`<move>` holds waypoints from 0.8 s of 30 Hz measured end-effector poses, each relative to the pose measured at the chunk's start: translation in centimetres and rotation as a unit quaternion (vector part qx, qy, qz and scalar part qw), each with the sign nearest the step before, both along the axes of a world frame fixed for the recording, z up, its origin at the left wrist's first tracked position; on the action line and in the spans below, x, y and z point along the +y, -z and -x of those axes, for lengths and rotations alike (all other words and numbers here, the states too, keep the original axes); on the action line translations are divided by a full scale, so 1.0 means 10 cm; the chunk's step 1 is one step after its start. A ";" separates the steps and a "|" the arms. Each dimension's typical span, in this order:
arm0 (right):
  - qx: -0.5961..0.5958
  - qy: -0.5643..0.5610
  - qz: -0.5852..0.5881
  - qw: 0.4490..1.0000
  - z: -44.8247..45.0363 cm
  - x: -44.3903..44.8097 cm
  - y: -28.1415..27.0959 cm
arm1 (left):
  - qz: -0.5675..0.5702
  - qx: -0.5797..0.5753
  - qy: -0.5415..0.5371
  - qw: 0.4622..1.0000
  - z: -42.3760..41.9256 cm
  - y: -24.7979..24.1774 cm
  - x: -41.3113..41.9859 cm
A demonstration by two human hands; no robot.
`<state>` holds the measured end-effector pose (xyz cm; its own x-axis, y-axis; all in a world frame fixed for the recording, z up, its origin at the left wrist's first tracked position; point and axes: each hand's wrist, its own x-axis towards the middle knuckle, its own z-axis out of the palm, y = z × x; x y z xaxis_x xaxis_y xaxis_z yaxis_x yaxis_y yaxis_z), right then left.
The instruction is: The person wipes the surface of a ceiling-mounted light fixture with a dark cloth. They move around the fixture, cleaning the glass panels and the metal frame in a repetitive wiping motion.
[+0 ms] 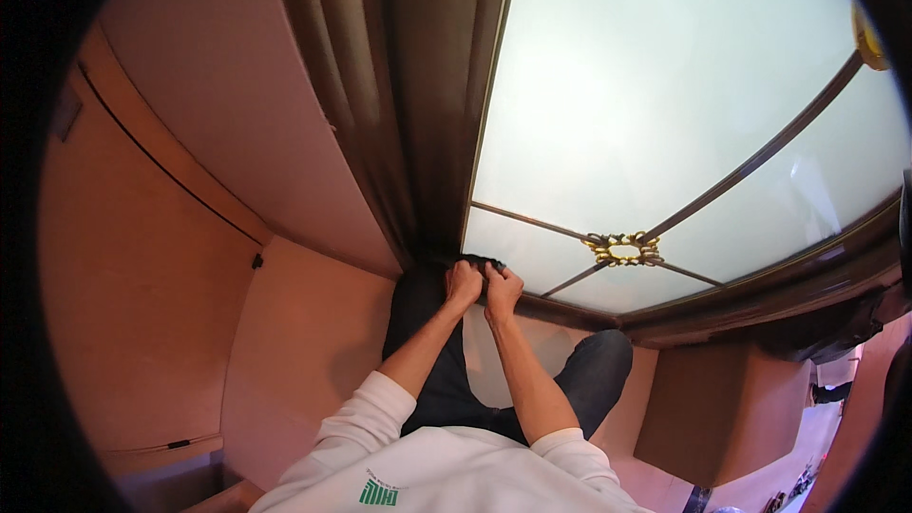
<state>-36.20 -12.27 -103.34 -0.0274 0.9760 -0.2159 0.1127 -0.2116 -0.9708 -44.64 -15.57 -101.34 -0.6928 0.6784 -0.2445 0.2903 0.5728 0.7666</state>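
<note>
My left hand (pixel 464 283) and my right hand (pixel 503 290) are close together in front of my legs, near the lower left corner of a framed frosted-glass panel (pixel 591 107). Between them they pinch a small black item (pixel 486 261) that looks soft. Its exact kind is hidden by the fingers and the dark surroundings. Just behind it rises the brown moulded frame (pixel 442 85) of the panel. My left knee (pixel 420 292), in dark trousers, is beside my left hand.
Brown bars cross the glass and meet at a gold-coloured ring ornament (pixel 624 249). A pinkish wall panel (pixel 235 85) and an orange-toned door-like panel (pixel 149 285) with black fittings stand at left. A brown box (pixel 719 413) sits at lower right, beside my right knee (pixel 605 360).
</note>
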 end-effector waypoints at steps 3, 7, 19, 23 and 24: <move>0.029 0.002 0.018 0.999 0.09 0.00 -0.04 | 0.051 0.019 -0.009 0.998 0.04 -0.05 0.05; 0.064 0.000 -0.004 0.998 0.12 0.01 -0.70 | -0.032 0.112 -0.020 0.993 0.03 -0.55 -0.05; 0.280 -0.058 -0.254 0.924 0.19 0.04 -3.04 | -0.396 0.287 0.018 0.872 0.19 -2.78 -0.04; 0.107 -0.011 -0.281 0.954 0.14 0.01 -2.34 | -0.328 0.260 0.029 0.908 0.11 -2.23 -0.08; 0.078 -0.010 -0.234 0.969 0.15 0.02 -2.13 | -0.294 0.256 0.033 0.920 0.10 -2.05 -0.10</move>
